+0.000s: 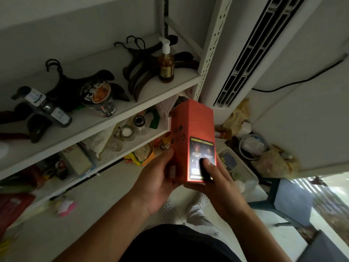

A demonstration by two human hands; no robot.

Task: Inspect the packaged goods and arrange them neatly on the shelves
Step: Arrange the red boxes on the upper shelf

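Red box (190, 133) gripped by left hand (153, 184), right hand (217, 184).

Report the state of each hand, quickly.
Left hand: grips the tall red cardboard box at its lower left side.
Right hand: grips the same box, thumb across its front.
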